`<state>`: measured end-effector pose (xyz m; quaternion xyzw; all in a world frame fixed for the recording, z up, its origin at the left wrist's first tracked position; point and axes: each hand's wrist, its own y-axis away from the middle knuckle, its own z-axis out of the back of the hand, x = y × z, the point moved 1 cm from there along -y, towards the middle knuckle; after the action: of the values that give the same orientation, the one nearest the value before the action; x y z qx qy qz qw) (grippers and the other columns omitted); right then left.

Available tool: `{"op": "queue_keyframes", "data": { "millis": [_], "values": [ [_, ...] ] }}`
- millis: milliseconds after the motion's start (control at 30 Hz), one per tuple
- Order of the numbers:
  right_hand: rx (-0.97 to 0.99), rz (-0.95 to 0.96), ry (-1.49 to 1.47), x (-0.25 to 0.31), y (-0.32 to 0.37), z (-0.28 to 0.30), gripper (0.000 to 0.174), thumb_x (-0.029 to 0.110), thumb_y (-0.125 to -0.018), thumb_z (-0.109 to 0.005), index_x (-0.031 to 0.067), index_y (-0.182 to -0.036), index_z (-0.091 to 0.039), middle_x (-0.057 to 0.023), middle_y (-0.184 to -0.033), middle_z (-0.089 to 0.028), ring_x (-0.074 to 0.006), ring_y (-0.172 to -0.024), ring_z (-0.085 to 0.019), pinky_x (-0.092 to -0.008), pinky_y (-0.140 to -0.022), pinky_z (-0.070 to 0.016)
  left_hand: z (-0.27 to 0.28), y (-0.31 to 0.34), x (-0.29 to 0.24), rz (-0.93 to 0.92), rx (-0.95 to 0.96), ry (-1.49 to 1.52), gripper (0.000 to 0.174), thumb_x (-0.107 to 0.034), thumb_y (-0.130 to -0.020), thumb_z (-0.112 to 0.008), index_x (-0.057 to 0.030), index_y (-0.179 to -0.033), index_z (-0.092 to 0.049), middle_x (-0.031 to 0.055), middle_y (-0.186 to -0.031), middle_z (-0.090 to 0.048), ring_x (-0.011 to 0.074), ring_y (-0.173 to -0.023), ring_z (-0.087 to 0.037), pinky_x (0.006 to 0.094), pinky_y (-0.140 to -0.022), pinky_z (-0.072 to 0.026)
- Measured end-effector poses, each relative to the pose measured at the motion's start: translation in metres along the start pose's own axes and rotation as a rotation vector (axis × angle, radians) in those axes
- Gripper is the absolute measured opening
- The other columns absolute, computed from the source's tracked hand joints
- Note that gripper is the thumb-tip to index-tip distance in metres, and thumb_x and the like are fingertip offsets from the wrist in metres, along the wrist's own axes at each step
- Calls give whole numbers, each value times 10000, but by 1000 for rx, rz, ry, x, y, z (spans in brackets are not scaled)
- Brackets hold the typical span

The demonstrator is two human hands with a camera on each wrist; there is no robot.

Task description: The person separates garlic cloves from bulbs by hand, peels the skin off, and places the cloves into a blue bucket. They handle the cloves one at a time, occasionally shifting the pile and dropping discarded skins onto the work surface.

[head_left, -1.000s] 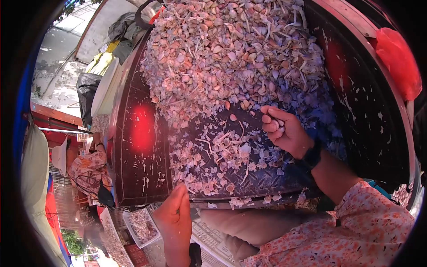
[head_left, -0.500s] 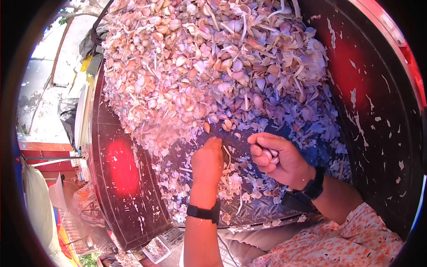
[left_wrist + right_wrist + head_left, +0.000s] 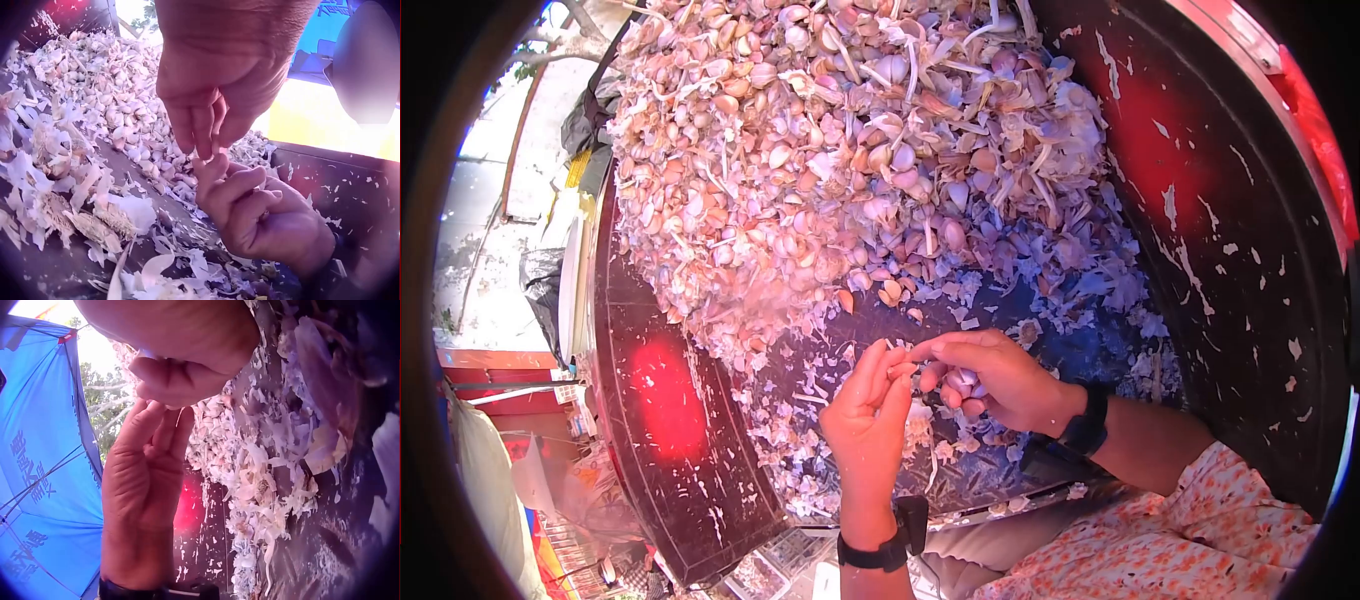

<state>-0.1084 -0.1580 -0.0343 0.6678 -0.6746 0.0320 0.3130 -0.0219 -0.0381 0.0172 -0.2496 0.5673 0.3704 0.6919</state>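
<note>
In the head view, my left hand (image 3: 865, 425) reaches up from below, its thumb and fingers pinched together at the right hand's fingertips. A small garlic clove between them is mostly hidden by the fingers. My right hand (image 3: 1030, 385) curls round several whitish-purple garlic cloves (image 3: 962, 381) in its palm, thumb and forefinger extended to meet the left fingertips. The left wrist view shows the left fingers (image 3: 203, 134) pointing down onto the right hand's fingertips. Just beyond the hands spreads a big heap of garlic cloves (image 3: 800, 170) mixed with skins and stalks.
Dark, scuffed side walls (image 3: 1200, 230) enclose the heap on both sides. Papery skins (image 3: 800, 430) litter the dark floor below the hands, and a few loose cloves (image 3: 890, 292) lie at the heap's edge. A blue canopy (image 3: 50, 456) hangs in the right wrist view.
My left hand rose from the near edge to the heap's edge, then drew back to meet the right hand's fingertips. The right hand keeps its cloves. The head view has shifted closer.
</note>
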Motion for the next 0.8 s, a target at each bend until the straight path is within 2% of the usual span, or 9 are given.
{"op": "queue_keyframes", "data": {
  "millis": [167,267,333,433,467,533,567,667,800],
  "values": [
    [86,-65,-133,1,-3,-1,247,191,-931,-462,-11,-1026,-568,-64,-791,-587,-74,-565,-518,-173,-403,-371,5,-1,-6,-121,38,-225,363,18,-851,-576,74,-1202,-506,168,-1071,-617,179,-964,-600,292,-865,-468],
    [117,-77,-191,2,-5,0,222,182,-924,-471,-8,-969,-575,-72,-783,-583,-81,-565,-521,-176,-403,-379,24,-29,11,-129,-171,-244,293,-5,-867,-564,83,-1146,-550,164,-1034,-631,171,-925,-610,283,-849,-473],
    [129,-77,-220,1,-5,2,212,185,-918,-479,-3,-928,-575,-71,-780,-582,-83,-566,-523,-178,-404,-381,42,-54,27,-121,-234,-497,257,-67,-835,-610,27,-1074,-622,148,-847,-684,163,-729,-651,285,-665,-495],
    [150,-71,-265,1,-7,4,207,193,-907,-495,7,-863,-574,-68,-773,-582,-87,-570,-527,-182,-405,-383,47,-84,38,-227,-247,-722,198,-136,-824,-617,-1,-961,-662,171,-739,-660,251,-616,-642,331,-584,-478],
    [155,-66,-278,2,-8,4,209,199,-901,-502,12,-839,-572,-67,-769,-583,-87,-572,-529,-184,-406,-383,45,-91,38,-230,-248,-721,198,-136,-824,-617,-1,-961,-662,171,-739,-660,251,-616,-642,331,-584,-478],
    [135,-69,-290,4,-8,3,212,203,-896,-506,17,-817,-569,-64,-759,-582,-86,-578,-533,-187,-404,-382,24,-99,16,-136,-145,-1071,218,-163,-781,-659,-34,-955,-681,193,-770,-657,258,-660,-639,320,-635,-488],
    [139,-63,-290,5,-8,4,208,201,-896,-507,19,-816,-569,-63,-755,-582,-86,-576,-534,-185,-405,-382,22,-106,24,-186,-147,-1155,227,-210,-774,-637,-60,-938,-686,220,-753,-621,338,-692,-624,376,-648,-491],
    [146,-50,-294,5,-8,6,199,198,-896,-508,23,-821,-569,-61,-748,-581,-84,-570,-533,-181,-408,-382,9,-115,22,-126,-67,-1410,214,-179,-778,-619,-49,-935,-684,200,-760,-635,338,-717,-633,401,-645,-494],
    [122,-28,-290,7,-6,5,174,186,-896,-512,27,-851,-565,-49,-737,-575,-69,-559,-526,-171,-413,-379,13,-98,32,-183,17,-1441,212,-124,-757,-623,-58,-950,-683,201,-793,-639,339,-740,-633,398,-653,-501]
  ]
}}
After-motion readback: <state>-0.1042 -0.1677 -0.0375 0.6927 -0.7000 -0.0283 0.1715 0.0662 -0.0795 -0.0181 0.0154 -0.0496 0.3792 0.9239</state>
